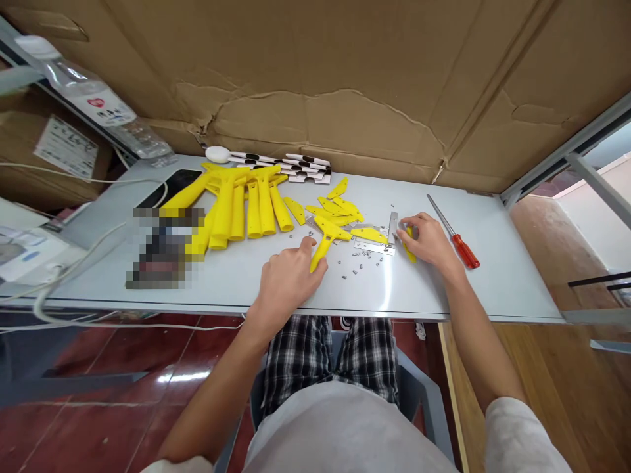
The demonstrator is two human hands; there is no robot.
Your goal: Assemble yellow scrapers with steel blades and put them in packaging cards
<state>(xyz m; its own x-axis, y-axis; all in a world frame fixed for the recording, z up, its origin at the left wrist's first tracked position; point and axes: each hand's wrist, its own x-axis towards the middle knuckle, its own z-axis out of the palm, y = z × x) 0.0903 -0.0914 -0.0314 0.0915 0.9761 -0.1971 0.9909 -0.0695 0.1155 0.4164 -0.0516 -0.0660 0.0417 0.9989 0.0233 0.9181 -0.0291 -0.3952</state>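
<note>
My left hand (290,272) is closed around the lower end of a yellow T-shaped scraper handle (326,238), its wide head pointing away from me. Farther right, my right hand (426,238) has a small yellow plate (409,247) in its fingers, partly hidden by them. Right at those fingertips a narrow metal blade (393,227) stands out; whether it is gripped or only touched I cannot tell. Between my hands lie another yellow plate (369,234), a flat metal blade (372,247) and several small screws (361,266). More yellow plates (338,207) are piled just behind.
Several yellow handles (224,210) lie in a row at the left. Behind them are black-and-white strips (280,164). A screwdriver (462,248) with a red handle lies right of my right hand. A plastic bottle (98,98) and a white cable (83,266) are at the left; cardboard (315,79) walls the back.
</note>
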